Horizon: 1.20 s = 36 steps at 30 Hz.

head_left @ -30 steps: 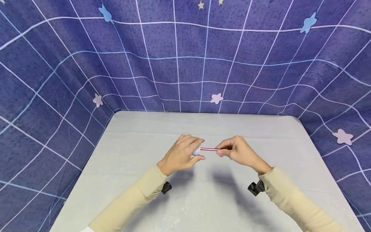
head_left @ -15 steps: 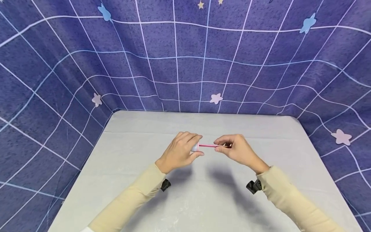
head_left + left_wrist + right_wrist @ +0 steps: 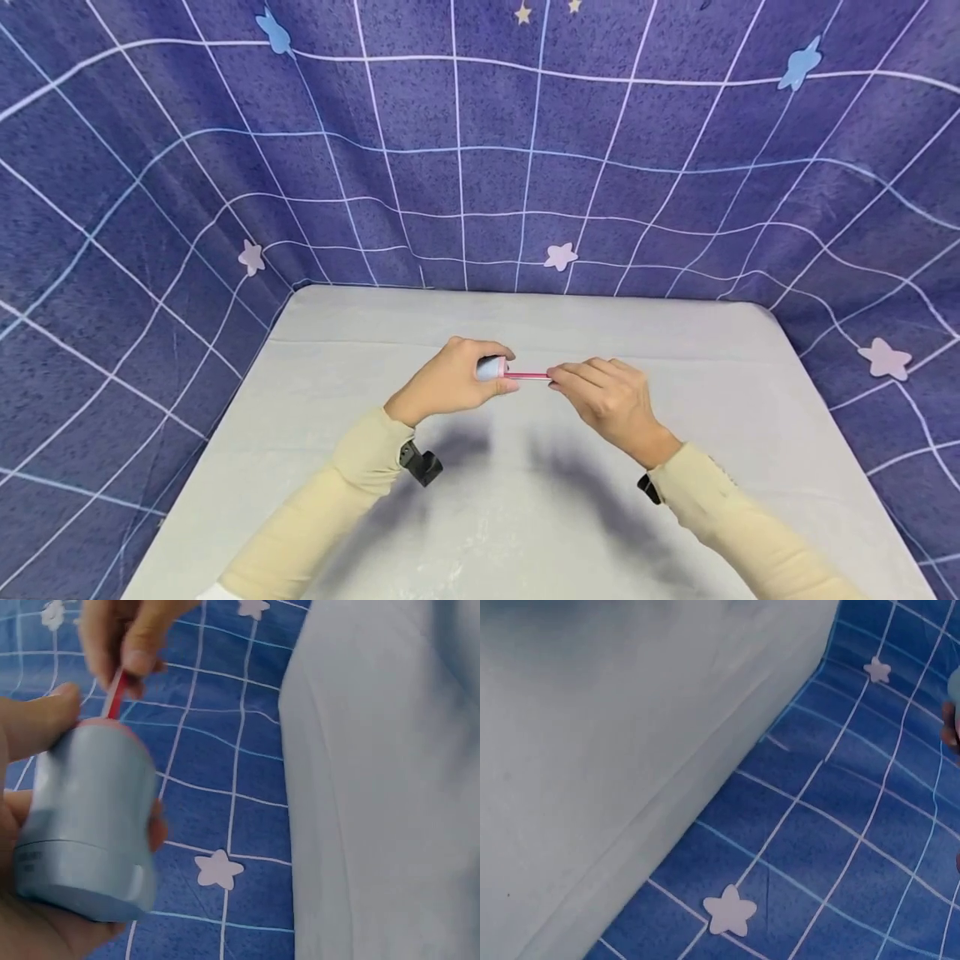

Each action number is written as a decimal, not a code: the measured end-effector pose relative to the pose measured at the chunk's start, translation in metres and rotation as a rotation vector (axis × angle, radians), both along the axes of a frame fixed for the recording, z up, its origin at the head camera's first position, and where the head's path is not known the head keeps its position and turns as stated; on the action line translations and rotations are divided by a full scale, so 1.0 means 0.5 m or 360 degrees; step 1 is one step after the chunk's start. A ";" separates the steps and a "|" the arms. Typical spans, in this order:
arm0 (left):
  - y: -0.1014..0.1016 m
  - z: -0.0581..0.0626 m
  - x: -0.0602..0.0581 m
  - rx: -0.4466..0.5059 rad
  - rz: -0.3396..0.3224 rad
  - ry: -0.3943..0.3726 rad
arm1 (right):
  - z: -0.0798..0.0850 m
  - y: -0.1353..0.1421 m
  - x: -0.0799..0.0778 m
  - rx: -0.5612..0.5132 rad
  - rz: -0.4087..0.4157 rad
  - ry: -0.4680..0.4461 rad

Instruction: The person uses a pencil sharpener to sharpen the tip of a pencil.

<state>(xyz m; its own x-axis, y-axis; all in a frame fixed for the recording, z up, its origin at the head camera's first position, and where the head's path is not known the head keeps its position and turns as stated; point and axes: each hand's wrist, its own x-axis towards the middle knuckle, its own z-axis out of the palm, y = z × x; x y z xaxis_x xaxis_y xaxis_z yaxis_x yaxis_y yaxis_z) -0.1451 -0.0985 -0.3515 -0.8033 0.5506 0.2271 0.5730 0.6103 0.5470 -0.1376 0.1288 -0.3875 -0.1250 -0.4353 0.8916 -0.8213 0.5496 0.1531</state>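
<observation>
A light blue pencil sharpener with a pink rim is held in my left hand, its thumb and fingers round the body. The left wrist view shows the waisted pencil sharpener from closer up, tilted. A red and white striped pencil runs from its pink end to my right hand, which pinches it. The pencil's tip is hidden inside the sharpener, its other end behind my right fingers. Both hands are raised above the table. Only slivers of fingers show at the right wrist view's edge.
Beneath the hands lies a pale grey covered table, marked by both arms' shadows. A blue-purple curtain with grid lines and stars hangs behind it and at both sides. Small black cameras sit at the wrists.
My right hand has turned over on the pencil, its back now facing up. My left hand has rolled and shifted slightly left, showing more of the sharpener.
</observation>
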 end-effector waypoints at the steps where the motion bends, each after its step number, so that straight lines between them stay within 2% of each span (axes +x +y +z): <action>1: -0.003 0.002 0.000 -0.0013 0.0009 -0.0041 | -0.002 -0.003 0.001 -0.0004 0.0019 -0.0025; 3: -0.006 0.002 0.001 -0.0010 0.0000 -0.0060 | -0.006 -0.007 0.004 -0.0015 0.0061 -0.0133; 5: -0.007 -0.004 0.000 -0.0010 -0.0014 0.0034 | -0.009 -0.010 0.005 -0.0040 0.0081 -0.0328; 7: -0.006 -0.015 0.002 -0.0023 -0.0038 0.0218 | -0.008 -0.012 0.004 -0.0069 0.0101 -0.0639; 12: -0.002 -0.057 0.010 -0.0114 -0.0071 0.0841 | 0.006 -0.008 -0.003 -0.0146 0.0187 -0.1697; 15: 0.007 -0.076 0.014 -0.0165 -0.0113 0.1164 | 0.011 0.006 -0.011 -0.0198 0.0278 -0.2230; 18: 0.014 -0.089 0.017 -0.0200 -0.0136 0.1421 | 0.015 0.021 -0.020 -0.0217 0.0376 -0.2606; 21: 0.017 -0.098 0.016 -0.0205 -0.0147 0.1538 | 0.021 0.029 -0.025 -0.0196 0.0414 -0.2790; 23: 0.019 -0.101 0.014 -0.0210 -0.0151 0.1533 | 0.024 0.032 -0.026 -0.0165 0.0408 -0.2780; 25: 0.019 -0.101 0.012 -0.0222 -0.0146 0.1486 | 0.023 0.032 -0.023 -0.0126 0.0370 -0.2642; 27: 0.018 -0.096 0.009 -0.0226 -0.0130 0.1403 | 0.018 0.029 -0.019 -0.0074 0.0305 -0.2356; 30: 0.014 -0.082 0.003 -0.0212 -0.0105 0.1229 | 0.007 0.023 -0.010 0.0011 0.0176 -0.1760; 31: 0.013 -0.077 0.001 -0.0195 -0.0097 0.1146 | 0.003 0.021 -0.008 0.0028 0.0139 -0.1548; 33: 0.010 -0.064 -0.001 -0.0155 -0.0086 0.0890 | -0.003 0.018 -0.006 0.0062 0.0101 -0.1154; 36: 0.005 -0.043 -0.005 -0.0073 -0.0064 0.0341 | -0.008 0.013 -0.006 0.0119 0.0130 -0.0600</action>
<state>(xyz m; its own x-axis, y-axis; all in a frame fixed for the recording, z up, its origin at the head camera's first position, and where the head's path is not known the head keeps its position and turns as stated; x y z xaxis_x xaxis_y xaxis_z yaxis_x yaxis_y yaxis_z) -0.1475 -0.0960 -0.3730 -0.7164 0.5949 0.3645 0.6976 0.6059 0.3824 -0.1408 0.1352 -0.3917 -0.4001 -0.5196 0.7550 -0.8682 0.4788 -0.1305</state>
